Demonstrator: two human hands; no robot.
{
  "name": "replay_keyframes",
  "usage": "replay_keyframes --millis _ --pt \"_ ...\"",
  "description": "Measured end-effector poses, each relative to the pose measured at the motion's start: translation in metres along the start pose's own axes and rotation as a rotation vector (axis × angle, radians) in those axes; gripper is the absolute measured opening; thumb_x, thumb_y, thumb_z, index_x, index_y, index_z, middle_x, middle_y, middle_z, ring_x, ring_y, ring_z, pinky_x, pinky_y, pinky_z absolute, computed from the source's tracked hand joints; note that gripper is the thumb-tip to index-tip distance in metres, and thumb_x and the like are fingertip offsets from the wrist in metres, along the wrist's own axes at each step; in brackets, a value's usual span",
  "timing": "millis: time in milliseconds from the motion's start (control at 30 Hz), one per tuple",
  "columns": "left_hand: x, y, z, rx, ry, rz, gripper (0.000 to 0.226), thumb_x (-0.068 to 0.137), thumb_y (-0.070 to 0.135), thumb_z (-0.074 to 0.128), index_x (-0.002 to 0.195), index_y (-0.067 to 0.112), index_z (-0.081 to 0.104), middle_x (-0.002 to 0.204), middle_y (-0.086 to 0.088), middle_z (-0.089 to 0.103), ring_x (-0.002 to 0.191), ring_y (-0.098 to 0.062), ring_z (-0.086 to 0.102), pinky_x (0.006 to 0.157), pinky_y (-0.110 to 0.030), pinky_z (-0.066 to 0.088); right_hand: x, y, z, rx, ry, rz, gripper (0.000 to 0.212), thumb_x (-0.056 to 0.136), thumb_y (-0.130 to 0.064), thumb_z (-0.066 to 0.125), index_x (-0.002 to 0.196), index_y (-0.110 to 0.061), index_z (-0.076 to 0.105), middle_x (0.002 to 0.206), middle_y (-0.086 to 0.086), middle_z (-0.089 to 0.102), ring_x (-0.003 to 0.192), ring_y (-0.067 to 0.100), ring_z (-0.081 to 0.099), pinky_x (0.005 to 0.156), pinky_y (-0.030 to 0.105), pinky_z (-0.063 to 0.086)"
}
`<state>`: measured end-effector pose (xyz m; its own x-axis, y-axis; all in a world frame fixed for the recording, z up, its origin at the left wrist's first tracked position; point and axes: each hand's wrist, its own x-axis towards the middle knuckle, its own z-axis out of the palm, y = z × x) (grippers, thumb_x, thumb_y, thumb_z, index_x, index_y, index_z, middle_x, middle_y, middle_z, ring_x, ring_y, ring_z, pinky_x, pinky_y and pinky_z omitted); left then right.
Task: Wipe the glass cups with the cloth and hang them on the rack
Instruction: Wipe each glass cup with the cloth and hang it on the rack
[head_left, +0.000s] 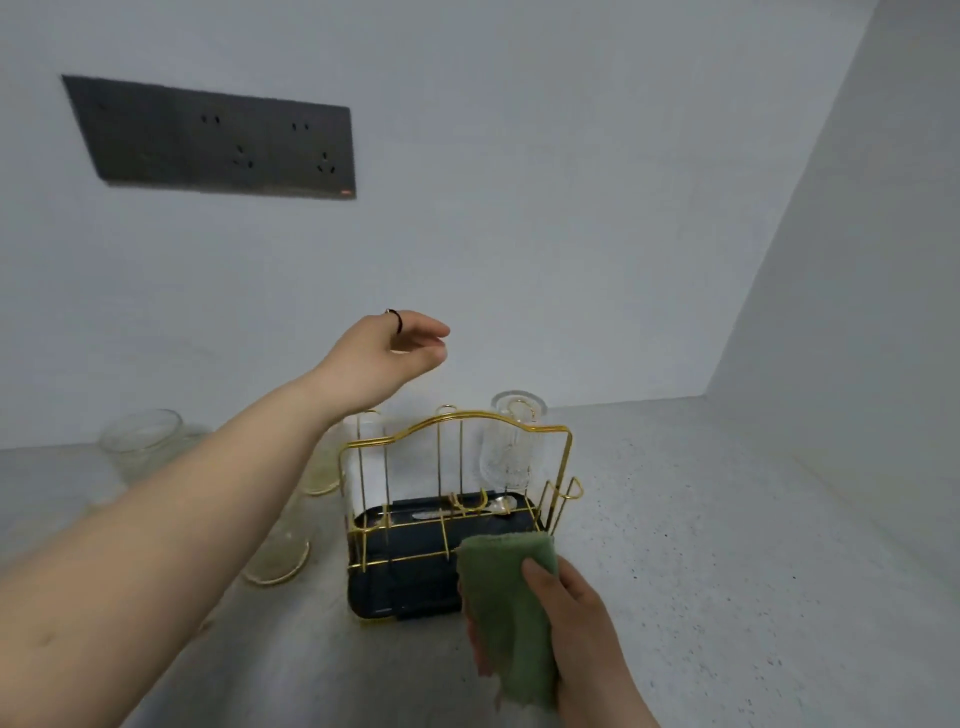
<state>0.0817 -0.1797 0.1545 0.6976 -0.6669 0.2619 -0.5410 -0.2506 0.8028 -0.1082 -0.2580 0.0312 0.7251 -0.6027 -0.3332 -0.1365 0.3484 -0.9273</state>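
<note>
Left hand (395, 353) empty, fingers loose, above rack (457, 431) | right hand (576, 623) grips cloth (509, 597) | ribbed cup (511, 447) hung upside down | next, likely: fetch nearest cup (275, 556) off counter (727, 519), wipe

Even, soft indoor lighting; slightly soft focus.
Faint shadows on surface (727, 545); wide-angle bending at edges; no glare.

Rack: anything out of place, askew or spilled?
One oddity: a spoon lies flat in the dark tray under the gold rack. The ribbed glass hangs inverted and straight on its prong. No spill or breakage visible.
</note>
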Motion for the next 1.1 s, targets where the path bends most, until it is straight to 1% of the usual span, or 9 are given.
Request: replay_keyframes --millis 133,267,367,467,600,800,900,1000,1100 --pt "-0.069 -0.036 -0.046 -0.095 0.176 -0.048 0.02 0.087 0.008 0.058 0.084 0.027 0.06 0.087 0.008 0.063 0.082 0.003 0.058 0.074 -0.006 0.042 -0.01 0.003 0.038 0.005 -0.032 0.024 0.014 0.091 -0.012 0.048 0.092 -0.013 0.061 0.092 0.016 0.063 0.085 0.034 0.059 0.068 0.039 0.052" --pt "-0.128 -0.084 -0.076 -0.104 0.439 -0.186 0.022 0.085 -0.001 0.059 0.079 0.02 0.061 0.077 0.01 0.06 0.061 0.019 0.055 0.063 0.003 0.041 -0.019 0.009 0.078 0.025 -0.085 0.062 0.015 0.092 -0.013 0.047 0.089 -0.014 0.062 0.09 0.015 0.063 0.083 0.034 0.058 0.066 0.038 0.051" --pt "-0.168 -0.121 -0.078 -0.095 0.586 -0.336 0.026 0.085 -0.002 0.057 0.078 0.022 0.059 0.075 0.006 0.06 0.068 0.006 0.061 0.059 0.002 0.04 -0.024 0.018 0.106 0.075 -0.089 0.088 0.018 0.092 -0.011 0.046 0.082 -0.014 0.061 0.084 0.014 0.064 0.077 0.031 0.058 0.061 0.034 0.049" --pt "-0.195 -0.155 -0.062 -0.125 0.518 -0.485 0.026 0.083 -0.002 0.06 0.091 0.022 0.057 0.085 -0.001 0.061 0.085 -0.022 0.058 0.06 -0.001 0.041 -0.027 0.03 0.13 0.097 -0.09 0.099 0.017 0.093 -0.013 0.045 0.092 -0.014 0.062 0.09 0.015 0.063 0.08 0.032 0.058 0.063 0.036 0.049" --pt "-0.191 -0.182 -0.043 -0.076 0.245 -0.576 0.061 0.078 0.008 0.07 0.133 0.009 0.043 0.122 -0.008 0.054 0.101 -0.018 0.049 0.084 -0.019 0.038 -0.03 0.042 0.144 0.138 -0.056 0.092 0.02 0.094 -0.014 0.042 0.092 -0.017 0.062 0.094 0.017 0.064 0.086 0.036 0.06 0.069 0.041 0.051" --pt "-0.147 -0.193 -0.035 -0.086 0.098 -0.611 0.102 0.066 0.027 0.081 0.146 0.016 0.019 0.151 -0.006 0.029 0.137 -0.023 0.031 0.112 -0.039 0.031 -0.034 0.043 0.15 0.21 -0.005 0.044 0.021 0.094 -0.011 0.041 0.099 -0.009 0.061 0.092 0.018 0.065 0.082 0.032 0.061 0.064 0.036 0.049" --pt "-0.132 -0.195 -0.032 -0.058 0.049 -0.627 0.103 0.065 0.041 0.08 0.146 0.018 0.019 0.148 -0.003 0.032 0.133 -0.021 0.035 0.11 -0.042 0.031 -0.036 0.043 0.153 0.244 0.047 0.052 0.02 0.095 -0.012 0.039 0.095 -0.01 0.059 0.093 0.02 0.064 0.082 0.032 0.061 0.066 0.037 0.05" --pt "-0.121 -0.192 -0.029 -0.093 0.045 -0.568 0.078 0.071 0.027 0.077 0.135 0.012 0.034 0.129 -0.003 0.048 0.104 -0.013 0.043 0.088 -0.028 0.038 -0.036 0.041 0.155 0.277 0.087 0.042 0.02 0.095 -0.013 0.039 0.089 -0.011 0.058 0.085 0.016 0.064 0.075 0.028 0.06 0.064 0.036 0.049" --pt "-0.115 -0.189 -0.026 -0.151 0.075 -0.553 0.074 0.073 0.021 0.076 0.133 0.01 0.036 0.122 -0.005 0.052 0.099 -0.017 0.046 0.082 -0.029 0.04 -0.036 0.041 0.156 0.302 0.088 0.024 0.021 0.095 -0.013 0.038 0.093 -0.009 0.059 0.083 0.016 0.065 0.074 0.028 0.061 0.067 0.039 0.049"
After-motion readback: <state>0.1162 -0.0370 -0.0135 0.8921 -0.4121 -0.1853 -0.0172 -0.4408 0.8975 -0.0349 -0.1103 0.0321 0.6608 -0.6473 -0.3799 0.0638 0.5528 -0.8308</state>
